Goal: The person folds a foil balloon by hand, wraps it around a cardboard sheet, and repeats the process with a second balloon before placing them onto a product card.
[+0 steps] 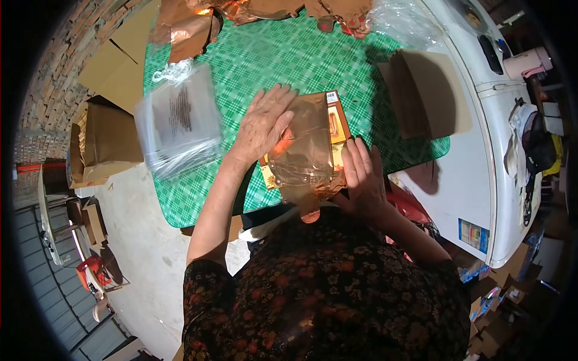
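Note:
A copper-coloured foil balloon (307,135), flat and folded, lies on a printed card (338,123) near the front of the table. My left hand (265,123) rests on the left side of the foil and card, fingers stretched out. At the lower right edge of the card is my right hand (364,174), its fingers extended over the border and its thumb mostly hidden. The balloon's narrow tail, with a rounded end, hangs past the card's lower edge toward my body. To the left sits a stack of clear plastic bags (177,120) with printed text.
The table wears a green checked cloth (241,66). More copper foil (189,33) lies along the far edge, beside crumpled clear plastic (406,21). An upright piece of cardboard (421,93) stands at right, next to a white appliance (490,156). An open cardboard box (111,135) is at left.

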{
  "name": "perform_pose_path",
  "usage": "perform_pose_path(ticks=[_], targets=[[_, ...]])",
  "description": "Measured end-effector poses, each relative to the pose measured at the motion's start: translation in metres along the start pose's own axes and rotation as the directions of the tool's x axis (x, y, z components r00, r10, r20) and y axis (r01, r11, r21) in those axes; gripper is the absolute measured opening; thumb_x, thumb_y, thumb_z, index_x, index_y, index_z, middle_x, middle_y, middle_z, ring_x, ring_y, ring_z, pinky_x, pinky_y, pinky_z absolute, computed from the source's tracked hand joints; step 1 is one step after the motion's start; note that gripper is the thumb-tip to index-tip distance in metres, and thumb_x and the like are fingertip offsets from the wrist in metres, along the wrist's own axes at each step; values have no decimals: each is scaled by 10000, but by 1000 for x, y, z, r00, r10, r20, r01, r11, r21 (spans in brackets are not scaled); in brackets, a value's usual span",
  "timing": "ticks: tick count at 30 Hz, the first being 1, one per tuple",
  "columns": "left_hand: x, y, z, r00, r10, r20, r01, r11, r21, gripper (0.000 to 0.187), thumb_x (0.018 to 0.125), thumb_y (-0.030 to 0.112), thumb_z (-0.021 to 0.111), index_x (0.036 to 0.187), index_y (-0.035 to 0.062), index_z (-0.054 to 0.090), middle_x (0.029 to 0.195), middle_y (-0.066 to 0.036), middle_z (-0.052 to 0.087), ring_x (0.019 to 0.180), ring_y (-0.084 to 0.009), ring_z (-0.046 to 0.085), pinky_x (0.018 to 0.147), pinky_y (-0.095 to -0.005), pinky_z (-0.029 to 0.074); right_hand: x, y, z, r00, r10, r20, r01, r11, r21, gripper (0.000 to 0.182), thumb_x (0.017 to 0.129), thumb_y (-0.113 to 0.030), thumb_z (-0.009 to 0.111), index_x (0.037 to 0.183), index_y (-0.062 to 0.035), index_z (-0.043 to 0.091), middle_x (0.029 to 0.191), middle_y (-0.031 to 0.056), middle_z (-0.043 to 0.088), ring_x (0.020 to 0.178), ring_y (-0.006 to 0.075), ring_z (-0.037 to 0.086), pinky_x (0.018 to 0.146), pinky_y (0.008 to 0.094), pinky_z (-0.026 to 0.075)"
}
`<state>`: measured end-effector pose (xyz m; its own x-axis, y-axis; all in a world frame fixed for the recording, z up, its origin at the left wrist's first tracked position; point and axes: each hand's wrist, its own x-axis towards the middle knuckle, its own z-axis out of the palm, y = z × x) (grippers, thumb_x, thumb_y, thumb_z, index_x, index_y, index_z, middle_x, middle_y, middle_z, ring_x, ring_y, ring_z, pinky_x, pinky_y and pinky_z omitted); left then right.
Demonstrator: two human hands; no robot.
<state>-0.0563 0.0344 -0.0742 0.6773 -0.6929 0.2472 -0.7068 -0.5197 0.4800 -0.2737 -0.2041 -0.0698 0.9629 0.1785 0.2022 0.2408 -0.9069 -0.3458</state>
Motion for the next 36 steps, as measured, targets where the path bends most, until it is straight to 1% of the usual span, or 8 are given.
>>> perform_pose_path(ticks=[4,9,15,19,22,25,31,36], targets=[[-1,6,-3,999,-32,38,31,999,11,562,1173,419,431,1607,78,534,1690,-162,485,1631,-323,347,1365,-508,191,-6,8,6,997,-59,-52,55,996,-75,839,881,-359,763,1531,98,492,1654,285,452,1605,401,360,1301,693,155],[-4,8,3,1000,-23,10,22,995,93,545,1171,401,454,1613,92,535,1711,-147,461,1626,-319,356,1361,-508,205,-6,3,9,996,-59,-60,48,982,-180,729,941,-334,689,1501,106,533,1617,273,502,1589,387,389,1273,725,182],[-10,16,7,999,-43,-27,46,990,136,541,1166,382,477,1627,103,521,1723,-141,443,1623,-323,362,1355,-516,217,-7,-3,13,998,-28,-60,10,958,-288,749,953,-370,671,1512,107,528,1590,262,522,1531,376,438,1253,722,211],[-13,22,12,997,-58,-57,67,981,183,544,1161,376,491,1633,105,514,1726,-140,440,1622,-327,363,1355,-518,215,-3,-8,12,998,1,-60,-17,961,-277,760,954,-382,667,1519,105,523,1569,252,532,1511,372,441,1248,708,220],[-14,22,17,993,-27,-113,50,977,208,546,1116,354,586,1591,85,555,1670,-165,506,1588,-339,417,1321,-539,283,-2,-9,12,998,6,-60,-22,962,-273,757,952,-380,666,1517,104,526,1566,250,531,1505,374,442,1241,703,230],[-16,23,19,992,-47,-116,69,979,190,560,1119,368,574,1599,80,544,1675,-171,497,1588,-350,414,1325,-541,273,-2,-9,11,998,7,-60,-23,961,-276,749,951,-371,663,1515,103,528,1566,252,531,1495,379,454,1228,696,247],[-21,39,33,988,-93,-126,129,937,324,665,1121,437,543,1650,45,452,1728,-195,403,1619,-374,343,1335,-573,225,-1,-10,14,998,15,-61,-32,958,-286,740,952,-368,650,1511,103,533,1559,260,533,1474,387,474,1216,676,264],[-20,48,43,980,-128,-149,174,919,354,709,1114,474,536,1667,46,423,1742,-207,365,1629,-398,304,1337,-595,194,1,-12,12,999,19,-47,-31,961,-274,743,944,-354,645,1517,106,531,1557,263,533,1467,386,480,1221,671,257]])
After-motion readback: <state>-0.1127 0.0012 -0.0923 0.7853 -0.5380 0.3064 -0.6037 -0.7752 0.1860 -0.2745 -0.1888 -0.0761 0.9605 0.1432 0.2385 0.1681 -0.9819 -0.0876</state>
